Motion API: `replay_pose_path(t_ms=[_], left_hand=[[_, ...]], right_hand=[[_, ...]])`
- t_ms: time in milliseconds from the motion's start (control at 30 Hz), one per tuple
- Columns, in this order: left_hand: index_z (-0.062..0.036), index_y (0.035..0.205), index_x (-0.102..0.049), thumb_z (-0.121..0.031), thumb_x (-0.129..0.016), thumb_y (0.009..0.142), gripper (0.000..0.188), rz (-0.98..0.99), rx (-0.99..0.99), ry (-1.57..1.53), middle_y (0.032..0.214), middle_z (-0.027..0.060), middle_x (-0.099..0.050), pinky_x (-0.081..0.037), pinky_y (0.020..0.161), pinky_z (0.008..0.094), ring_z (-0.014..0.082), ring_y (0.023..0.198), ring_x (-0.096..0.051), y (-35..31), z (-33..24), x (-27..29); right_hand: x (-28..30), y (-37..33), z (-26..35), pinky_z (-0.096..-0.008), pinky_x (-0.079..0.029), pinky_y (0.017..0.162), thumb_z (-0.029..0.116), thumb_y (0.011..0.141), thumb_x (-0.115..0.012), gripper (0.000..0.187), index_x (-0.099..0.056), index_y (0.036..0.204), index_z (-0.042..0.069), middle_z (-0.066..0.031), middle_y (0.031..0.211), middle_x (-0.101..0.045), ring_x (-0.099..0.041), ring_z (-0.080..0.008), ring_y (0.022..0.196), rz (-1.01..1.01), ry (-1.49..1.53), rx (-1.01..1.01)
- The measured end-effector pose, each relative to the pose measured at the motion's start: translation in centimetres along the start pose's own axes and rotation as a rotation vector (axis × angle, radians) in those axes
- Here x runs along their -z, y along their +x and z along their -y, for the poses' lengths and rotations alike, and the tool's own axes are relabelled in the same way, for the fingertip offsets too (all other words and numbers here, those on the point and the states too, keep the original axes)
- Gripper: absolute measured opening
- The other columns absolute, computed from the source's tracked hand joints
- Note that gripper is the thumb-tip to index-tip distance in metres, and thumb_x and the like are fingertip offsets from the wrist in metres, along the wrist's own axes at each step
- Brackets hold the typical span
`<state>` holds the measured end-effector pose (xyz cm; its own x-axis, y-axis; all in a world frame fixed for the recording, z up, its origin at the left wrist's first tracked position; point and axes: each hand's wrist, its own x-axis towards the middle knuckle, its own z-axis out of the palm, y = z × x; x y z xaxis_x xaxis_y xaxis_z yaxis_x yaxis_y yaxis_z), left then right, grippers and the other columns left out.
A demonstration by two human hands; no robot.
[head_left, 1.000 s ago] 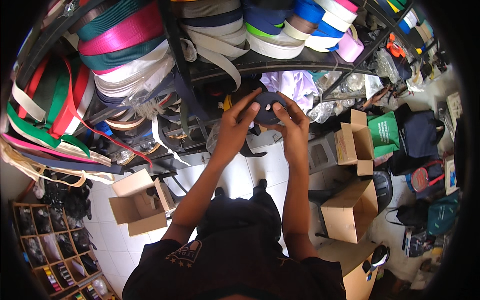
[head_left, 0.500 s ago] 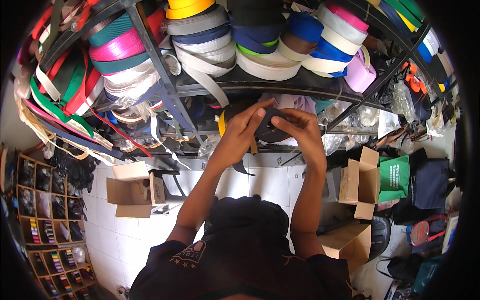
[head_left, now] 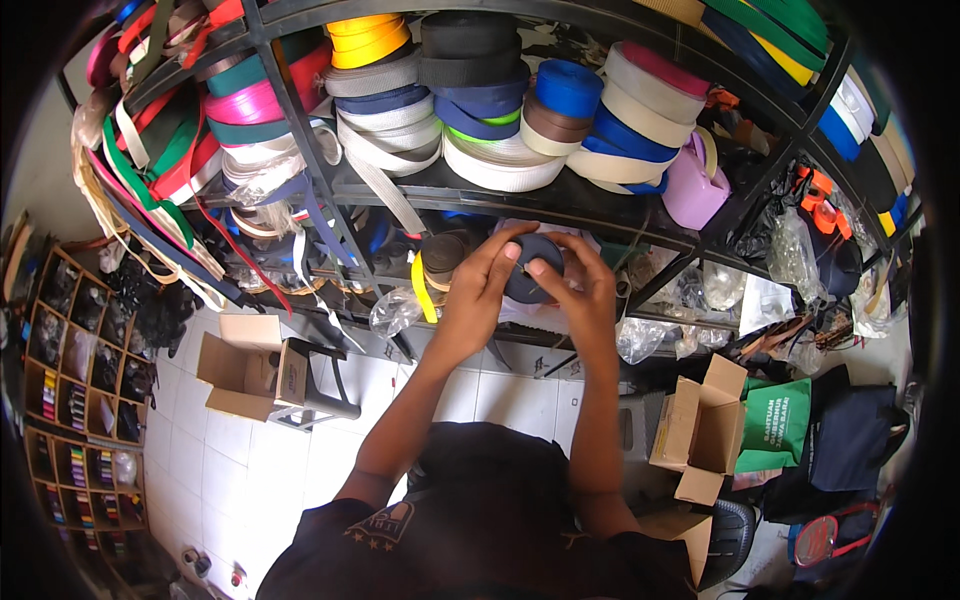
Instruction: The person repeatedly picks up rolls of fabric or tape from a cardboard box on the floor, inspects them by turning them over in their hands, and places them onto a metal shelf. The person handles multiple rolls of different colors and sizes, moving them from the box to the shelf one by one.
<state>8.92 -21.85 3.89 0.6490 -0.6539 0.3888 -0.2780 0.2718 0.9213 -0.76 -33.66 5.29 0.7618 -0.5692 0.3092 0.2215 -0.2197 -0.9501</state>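
Note:
A dark roll of webbing (head_left: 527, 285) is held between my two hands, in front of the shelf rack. My left hand (head_left: 482, 287) closes on its left side, thumb on the face of the roll. My right hand (head_left: 582, 284) grips the opposite side, its thumb also on the face and its fingers curled behind. Just left of the hands, on the lower shelf, is a brown roll (head_left: 445, 258) with a yellow strip (head_left: 421, 287) beside it. Pale lilac material (head_left: 590, 232) shows partly behind the right hand.
Stacked webbing rolls (head_left: 500, 160) fill the black metal shelf (head_left: 450, 197) above. A lilac container (head_left: 697, 185) stands at its right. Cardboard boxes (head_left: 240, 365) (head_left: 698, 425) sit low on both sides, with a green bag (head_left: 773, 428) at right and a compartment rack (head_left: 85, 400) at far left.
The view has shifted, so the shelves appear lower. The roll now shows its face more squarely between my hands, and the strap end that hung below it no longer shows.

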Motion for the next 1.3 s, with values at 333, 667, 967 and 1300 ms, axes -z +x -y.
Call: replay_pose_path(t_ms=[333, 667, 967, 1300], left_hand=[[0.0022, 0.127, -0.05, -0.024, -0.048, 0.106, 0.034, -0.237, -0.041, 0.029, 0.109, 0.0172, -0.063, -0.045, 0.091, 0.0313, 0.0198, 0.098, -0.06, 0.4, -1.9, -4.2], [0.0005, 0.121, -0.058, -0.021, -0.051, 0.104, 0.028, -0.074, 0.074, 0.063, 0.107, 0.0134, -0.06, -0.047, 0.084, 0.0309, 0.0195, 0.093, -0.059, 1.6, -2.4, -2.8], [0.004, 0.136, -0.043, -0.027, -0.047, 0.105, 0.045, -0.123, -0.149, 0.201, 0.128, 0.0218, -0.053, -0.042, 0.099, 0.0374, 0.0314, 0.114, -0.057, 1.8, -0.4, -3.9], [0.0011, 0.129, -0.046, -0.024, -0.042, 0.107, 0.034, 0.092, 0.0, -0.006, 0.113, 0.0182, -0.06, -0.044, 0.093, 0.0344, 0.0264, 0.104, -0.059, 3.6, 0.0, -0.4]], right_hand=[[1.4, -0.2, 1.4, -0.0279, -0.06, 0.069, 0.019, 0.089, -0.075, 0.039, -0.062, 0.117, -0.005, -0.0101, 0.1, -0.066, -0.066, -0.0135, 0.089, -0.168, 0.337, -0.09], [3.1, -0.1, 1.9, -0.0282, -0.061, 0.072, 0.009, 0.083, -0.077, 0.049, -0.057, 0.126, -0.004, -0.0094, 0.102, -0.062, -0.067, -0.0167, 0.092, 0.002, 0.271, -0.105], [-1.3, -0.5, -1.0, -0.03, -0.06, 0.077, 0.007, 0.085, -0.076, 0.055, -0.051, 0.133, -0.002, -0.0104, 0.105, -0.063, -0.066, -0.0172, 0.094, -0.383, 0.532, -0.094], [0.4, -0.8, 0.1, -0.0269, -0.052, 0.081, 0.004, 0.07, -0.087, 0.075, -0.053, 0.136, 0.003, -0.0089, 0.109, -0.064, -0.064, -0.0152, 0.089, -0.141, 0.075, -0.064]])
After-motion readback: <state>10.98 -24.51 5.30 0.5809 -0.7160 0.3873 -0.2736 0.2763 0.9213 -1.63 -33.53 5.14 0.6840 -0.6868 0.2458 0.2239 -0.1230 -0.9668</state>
